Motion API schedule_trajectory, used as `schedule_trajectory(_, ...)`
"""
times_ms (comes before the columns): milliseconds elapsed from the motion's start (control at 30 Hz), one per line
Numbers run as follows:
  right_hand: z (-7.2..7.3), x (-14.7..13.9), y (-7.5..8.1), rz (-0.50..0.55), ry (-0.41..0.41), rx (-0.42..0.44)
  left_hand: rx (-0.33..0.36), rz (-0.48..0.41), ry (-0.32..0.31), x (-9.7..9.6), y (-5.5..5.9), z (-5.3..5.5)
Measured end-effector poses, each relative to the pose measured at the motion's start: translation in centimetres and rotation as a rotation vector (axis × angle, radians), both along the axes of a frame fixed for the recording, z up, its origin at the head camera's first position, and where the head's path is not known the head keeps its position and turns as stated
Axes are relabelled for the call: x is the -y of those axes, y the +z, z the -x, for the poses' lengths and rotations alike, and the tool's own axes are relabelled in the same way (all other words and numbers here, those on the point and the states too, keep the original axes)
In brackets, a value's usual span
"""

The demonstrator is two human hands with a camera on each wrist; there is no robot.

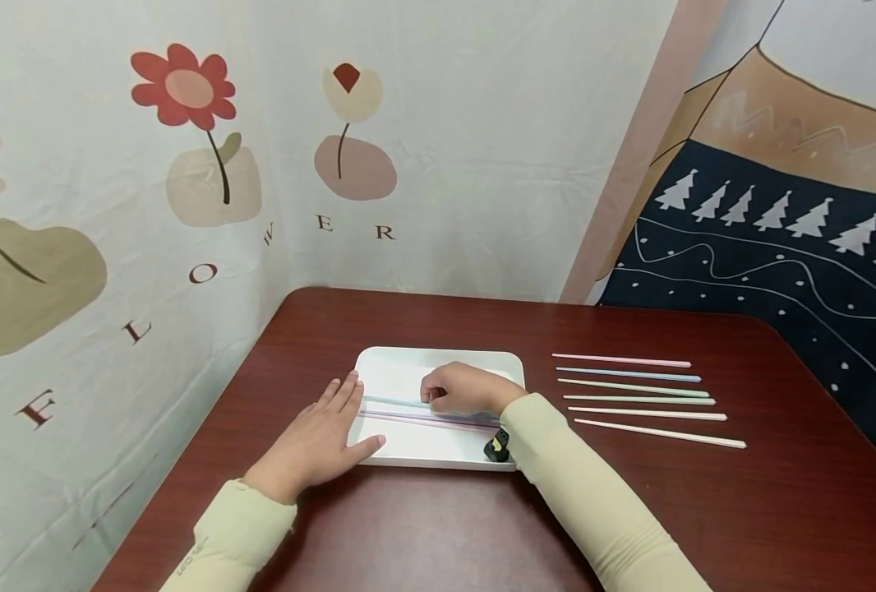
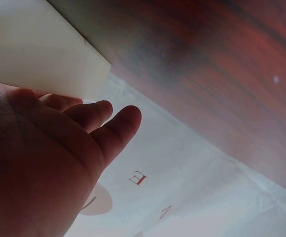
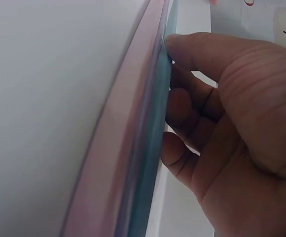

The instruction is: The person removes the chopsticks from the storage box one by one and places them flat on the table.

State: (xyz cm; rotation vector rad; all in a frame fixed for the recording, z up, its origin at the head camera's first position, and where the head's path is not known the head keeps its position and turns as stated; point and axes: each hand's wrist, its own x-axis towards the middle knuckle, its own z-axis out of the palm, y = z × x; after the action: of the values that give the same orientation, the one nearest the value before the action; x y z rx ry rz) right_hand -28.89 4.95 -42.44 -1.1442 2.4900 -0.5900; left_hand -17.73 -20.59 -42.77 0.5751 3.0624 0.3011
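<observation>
A white tray (image 1: 423, 454) lies on the table with a blue chopstick (image 1: 389, 401), a purple chopstick (image 1: 401, 416) and a pink chopstick (image 3: 116, 143) side by side across it. My right hand (image 1: 469, 390) is over the tray, its thumb and curled fingers pinching the blue chopstick, as the right wrist view shows up close. Fingers straight, my left hand (image 1: 315, 444) rests against the tray's left edge. In the left wrist view, that hand's palm and fingers are beside the pale tray (image 2: 44, 44). My right forearm hides the right ends of the chopsticks.
Right of the tray, several chopsticks lie in a loose row: pink (image 1: 621, 360) at the back, then blue (image 1: 630, 375), greens (image 1: 633, 388) and paler ones (image 1: 660, 434) nearer. The dark red table (image 1: 445, 526) meets a flower-printed curtain (image 1: 475, 164) behind.
</observation>
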Motion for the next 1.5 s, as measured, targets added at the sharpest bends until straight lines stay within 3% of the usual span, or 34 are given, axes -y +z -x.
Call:
schedule_trajectory(300, -0.2, -0.2, 0.2, -0.014, -0.027, -0.07, -0.008, -0.003, -0.008, -0.2, 0.0, 0.1)
schedule_trajectory(500, 0.0, -0.5, 0.6, 0.047, -0.04, -0.074, 0.002, -0.006, -0.01, -0.4, 0.1, 0.1)
schedule_trajectory(933, -0.6, -2.4, 3.1, 0.149, -0.024, -0.166, 0.009, -0.009, -0.006, 0.0, -0.3, 0.2)
schedule_trajectory(1067, -1.1, -4.0, 4.4, 0.179, -0.023, -0.19, 0.014, -0.021, -0.005, 0.0, -0.4, 0.1)
schedule_trajectory(1200, -1.5, -6.5, 5.3, 0.169, -0.079, -0.185, 0.013, -0.024, -0.005, 0.0, -0.2, 0.1)
schedule_trajectory(1500, -2.5, -13.9, 5.1, 0.159, -0.195, -0.088, 0.011, -0.009, -0.013, 0.1, 0.0, 0.1)
